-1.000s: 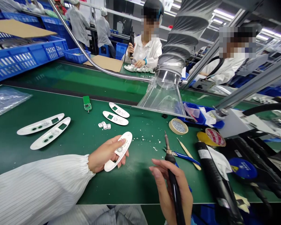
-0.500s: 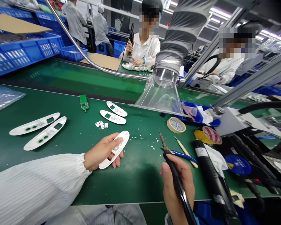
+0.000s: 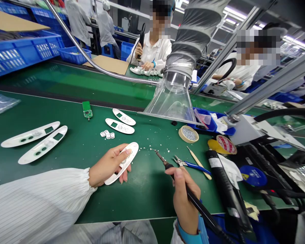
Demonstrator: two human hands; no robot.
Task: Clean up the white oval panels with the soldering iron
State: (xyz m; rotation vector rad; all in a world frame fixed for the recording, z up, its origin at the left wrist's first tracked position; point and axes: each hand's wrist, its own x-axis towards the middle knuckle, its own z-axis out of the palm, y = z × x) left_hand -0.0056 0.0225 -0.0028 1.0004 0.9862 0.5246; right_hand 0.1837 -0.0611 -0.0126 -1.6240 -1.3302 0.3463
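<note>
My left hand [image 3: 111, 164] is closed on a white oval plastic cover [image 3: 128, 162], its thumb pressed on the inner face and the fingers underneath. In my right hand [image 3: 185, 196] is a soldering iron [image 3: 169, 165], held like a pen, its tip pointing up and left, apart from the cover. Two similar covers [image 3: 120, 125] lie beyond my left hand, beside small white button pads [image 3: 107, 134]. Two larger white shells [image 3: 42, 145] rest on the left. A green circuit board [image 3: 87, 110] lies farther back. White crumbs are scattered between my hands.
A clear fume hood [image 3: 171, 101] hangs over the back of the green bench [image 3: 132, 206]. On the right are a round tub of grey pellets [image 3: 188, 134], blue-handled cutters [image 3: 193, 165], a wooden-handled pick [image 3: 199, 163] and yellow tape [image 3: 222, 145]. Co-workers sit across the belt.
My right hand has moved left and tilted the soldering iron, bringing its tip closer to the held cover. The cutters now show more fully. My left hand keeps its grip; the view has shifted slightly.
</note>
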